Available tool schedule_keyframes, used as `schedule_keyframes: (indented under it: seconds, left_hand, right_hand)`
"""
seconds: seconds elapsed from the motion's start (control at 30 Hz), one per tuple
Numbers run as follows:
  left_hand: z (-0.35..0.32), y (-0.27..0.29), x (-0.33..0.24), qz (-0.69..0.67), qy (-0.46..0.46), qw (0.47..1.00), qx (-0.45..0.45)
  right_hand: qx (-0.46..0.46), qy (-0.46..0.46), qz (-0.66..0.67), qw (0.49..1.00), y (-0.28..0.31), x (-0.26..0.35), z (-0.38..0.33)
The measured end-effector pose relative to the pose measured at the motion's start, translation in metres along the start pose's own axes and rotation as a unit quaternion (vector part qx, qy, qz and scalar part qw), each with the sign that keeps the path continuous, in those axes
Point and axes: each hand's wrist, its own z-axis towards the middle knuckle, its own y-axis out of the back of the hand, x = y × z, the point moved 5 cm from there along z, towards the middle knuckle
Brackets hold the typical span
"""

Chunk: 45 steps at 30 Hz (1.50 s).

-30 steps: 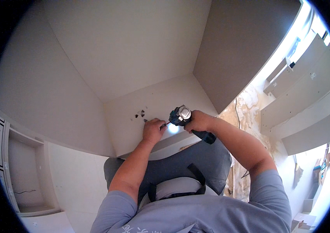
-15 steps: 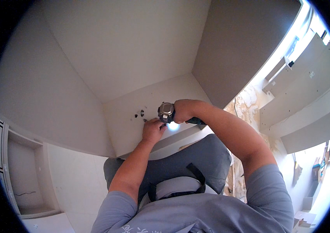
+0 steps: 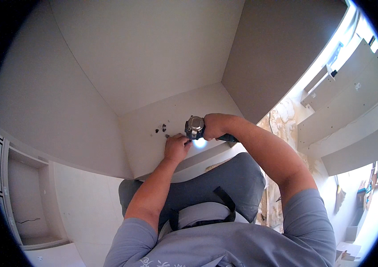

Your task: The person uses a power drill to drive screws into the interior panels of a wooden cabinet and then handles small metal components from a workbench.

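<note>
the right hand (image 3: 215, 126) was clamped on the drill (image 3: 194, 125), over the cabinet floor (image 3: 142, 152) near its front edge. the left hand (image 3: 177, 147) curled just beside; whether its fingers pinched anything could not be told. bare cabinet floor reached the brown panel (image 3: 273, 55).

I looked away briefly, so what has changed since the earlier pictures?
The right hand has carried the power drill left, closer to the left hand, its base swinging upward in view. Nothing was visibly taken or released. The left hand and small dark pieces stayed put.
</note>
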Motion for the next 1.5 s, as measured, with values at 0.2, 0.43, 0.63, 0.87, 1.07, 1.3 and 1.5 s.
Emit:
schedule_keyframes:
  seconds: [0.2, 0.43, 0.63, 0.87, 1.07, 1.3, 1.5]
  left_hand:
    - [0.000, -0.002, 0.002, -0.006, 0.020, 1.000, 0.012]
    - [0.001, -0.011, 0.011, 0.000, 0.015, 1.000, 0.003]
    - [-0.005, -0.005, 0.001, 0.042, 0.021, 0.999, 0.022]
    - [-0.004, -0.009, 0.003, 0.042, -0.005, 0.999, 0.017]
    - [-0.005, -0.003, -0.007, 0.036, -0.026, 0.999, 0.024]
    - [0.018, 0.018, 0.029, -0.056, 0.103, 0.992, -0.056]
    - [0.075, 0.031, 0.050, 0.251, 0.226, 0.939, 0.068]
  right_hand:
    - [-0.006, 0.001, 0.001, 1.000, -0.006, -0.013, 0.007]
    - [-0.078, 0.067, -0.045, 0.994, -0.027, -0.046, -0.004]
    - [-0.209, 0.061, 0.103, 0.971, -0.049, -0.070, -0.060]
    - [-0.160, 0.014, 0.703, 0.693, -0.134, -0.087, -0.072]
    - [-0.118, 0.050, 0.858, 0.498, -0.205, -0.098, -0.046]
    - [-0.099, 0.033, 0.881, 0.461, -0.227, -0.111, -0.038]
    - [-0.105, 0.046, 0.851, 0.512, -0.225, -0.119, -0.035]
